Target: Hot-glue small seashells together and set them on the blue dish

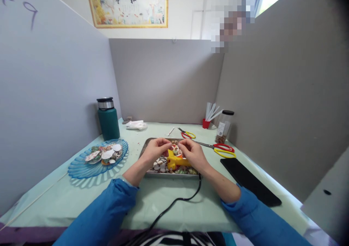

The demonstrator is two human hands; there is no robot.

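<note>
Both hands are raised over a metal tray [169, 176] filled with small shells. My left hand [157, 150] is closed in a pinch, thumb against fingertips. Facing it, a small gap away, my right hand [194, 155] is pinched in the same way. Whatever sits between the fingertips is too small to make out. Just below the hands a yellow glue gun [172, 161] lies across the tray, partly covered by my right hand. Its black cord [178, 199] runs over the front edge of the table. Pale shells [160, 164] show at the tray's left.
A blue fluted plate [79, 168] of shells and a green bottle [108, 120] stand left. Beyond the tray lie small scissors [188, 134]; larger scissors [225, 149] and a black slab [249, 180] lie right. A jar [224, 126] and red cup [206, 124] stand behind. Grey partitions [166, 82] enclose the table.
</note>
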